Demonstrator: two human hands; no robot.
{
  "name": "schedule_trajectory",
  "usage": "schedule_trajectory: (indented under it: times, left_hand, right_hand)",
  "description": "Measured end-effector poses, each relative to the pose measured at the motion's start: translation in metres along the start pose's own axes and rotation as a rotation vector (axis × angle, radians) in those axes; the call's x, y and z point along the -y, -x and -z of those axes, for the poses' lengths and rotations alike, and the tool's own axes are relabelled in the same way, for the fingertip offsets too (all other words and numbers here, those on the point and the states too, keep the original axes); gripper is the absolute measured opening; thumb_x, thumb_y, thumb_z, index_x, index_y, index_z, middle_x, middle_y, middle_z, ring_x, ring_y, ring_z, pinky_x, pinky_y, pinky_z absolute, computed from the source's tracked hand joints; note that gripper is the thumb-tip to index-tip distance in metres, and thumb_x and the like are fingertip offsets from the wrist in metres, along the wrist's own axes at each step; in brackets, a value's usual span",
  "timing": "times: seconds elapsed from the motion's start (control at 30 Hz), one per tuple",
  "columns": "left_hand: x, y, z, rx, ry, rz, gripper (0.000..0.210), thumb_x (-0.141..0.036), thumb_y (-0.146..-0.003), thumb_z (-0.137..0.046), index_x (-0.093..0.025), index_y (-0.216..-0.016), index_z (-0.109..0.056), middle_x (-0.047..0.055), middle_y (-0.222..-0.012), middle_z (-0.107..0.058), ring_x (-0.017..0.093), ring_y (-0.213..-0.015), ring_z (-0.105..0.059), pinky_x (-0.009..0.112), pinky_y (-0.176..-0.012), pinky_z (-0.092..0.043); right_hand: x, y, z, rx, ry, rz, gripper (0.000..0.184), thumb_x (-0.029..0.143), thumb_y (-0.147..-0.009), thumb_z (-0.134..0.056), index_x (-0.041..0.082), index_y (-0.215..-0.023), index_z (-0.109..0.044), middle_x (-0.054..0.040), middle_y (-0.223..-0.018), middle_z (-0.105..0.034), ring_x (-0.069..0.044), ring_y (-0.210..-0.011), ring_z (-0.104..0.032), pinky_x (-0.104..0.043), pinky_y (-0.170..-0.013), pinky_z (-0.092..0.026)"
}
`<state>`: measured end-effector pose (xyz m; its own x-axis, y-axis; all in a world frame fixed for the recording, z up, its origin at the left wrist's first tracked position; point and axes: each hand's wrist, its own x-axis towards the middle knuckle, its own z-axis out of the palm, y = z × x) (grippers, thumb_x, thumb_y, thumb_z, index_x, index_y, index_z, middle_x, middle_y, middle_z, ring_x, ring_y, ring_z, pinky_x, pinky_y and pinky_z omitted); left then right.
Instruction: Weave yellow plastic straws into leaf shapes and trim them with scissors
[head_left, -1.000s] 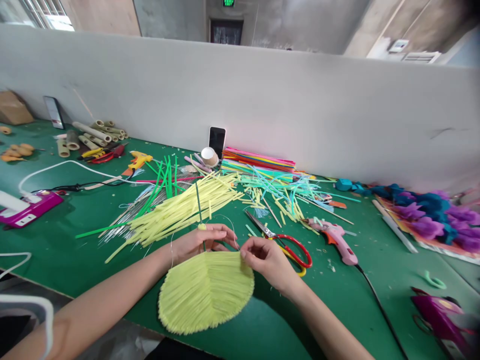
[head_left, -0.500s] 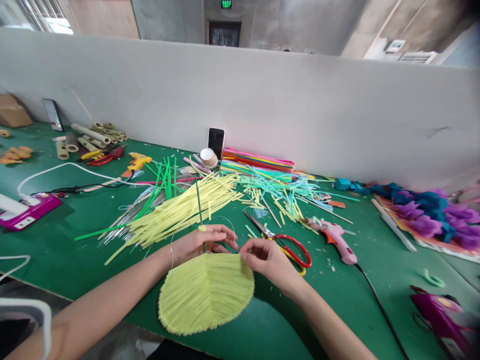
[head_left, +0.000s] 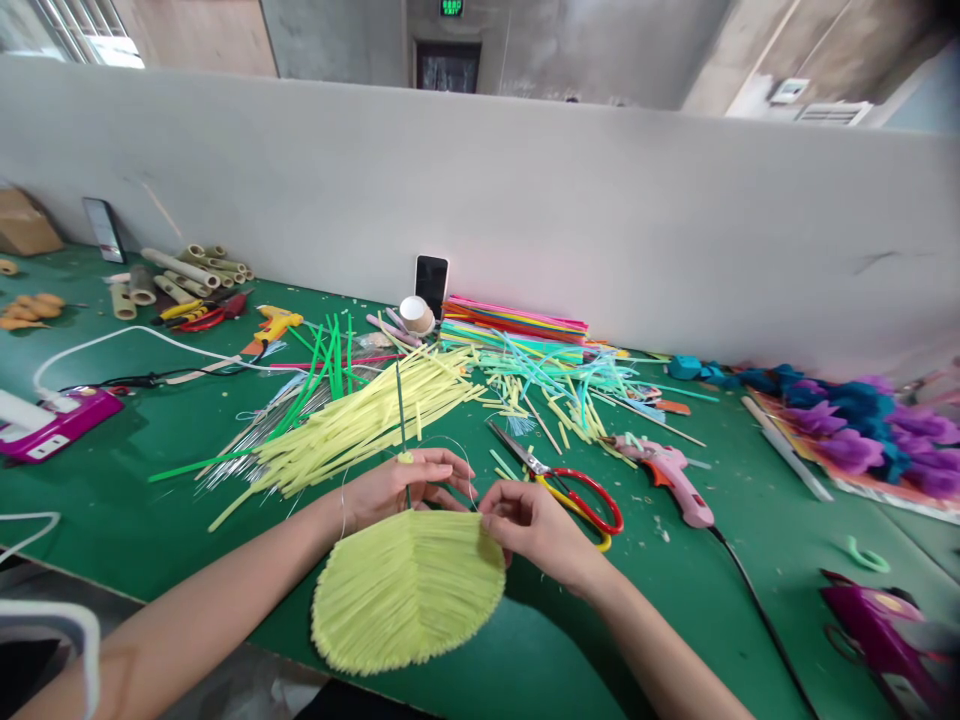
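A broad yellow-green leaf, made of fuzzy pipe-cleaner strips, is held over the table's front part, its rounded end toward me. From its far end a thin dark green stem rises, with a small yellow wrap low on it. My left hand is closed around the stem's base, thumb beside the wrap, its other fingers bent and partly hidden behind the leaf. With thumb and forefinger, my right hand pinches the leaf's far right corner. A thin wire loops between the two hands.
Yellow pipe cleaners lie just beyond my hands. Red-handled scissors and a pink glue gun rest to the right. Farther back are colourful pipe-cleaner bundles, a paper cup and a phone against the partition.
The leaf has shifted slightly left and tilted a little, its right corner dipping. Both hands keep nearly the same place and grip.
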<state>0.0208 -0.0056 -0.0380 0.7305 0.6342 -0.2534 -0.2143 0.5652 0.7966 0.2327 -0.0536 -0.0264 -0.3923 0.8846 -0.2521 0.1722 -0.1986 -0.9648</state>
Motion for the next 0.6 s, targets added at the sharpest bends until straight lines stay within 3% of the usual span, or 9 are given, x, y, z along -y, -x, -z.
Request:
schedule_trajectory:
  times: [0.37,0.6]
  left_hand:
    - [-0.0034,0.0007,-0.0013,0.033,-0.055,0.014,0.022,-0.028,-0.086,-0.059,-0.015,-0.103,-0.063,0.011,-0.105,-0.065,0.018,-0.083,-0.067,0.02,-0.056,-0.046]
    - [-0.0015,0.001,0.0009,0.044,-0.001,0.0,0.021,-0.026,-0.088,-0.057,-0.014,-0.104,-0.064,0.012,-0.106,-0.066,0.018,-0.085,-0.066,0.026,-0.072,-0.051]
  right_hand:
    - [-0.0032,-0.0002,-0.0022,0.031,0.054,0.006,0.005,0.02,-0.071,-0.059,0.017,-0.07,-0.056,0.0068,-0.052,-0.051,-0.007,-0.043,-0.047,-0.02,-0.044,-0.046]
    - [-0.0031,-0.0014,0.0007,-0.015,0.01,0.05,0.008,0.022,-0.072,-0.062,0.017,-0.071,-0.056,0.0062,-0.056,-0.051,-0.007,-0.048,-0.045,-0.02,-0.047,-0.043]
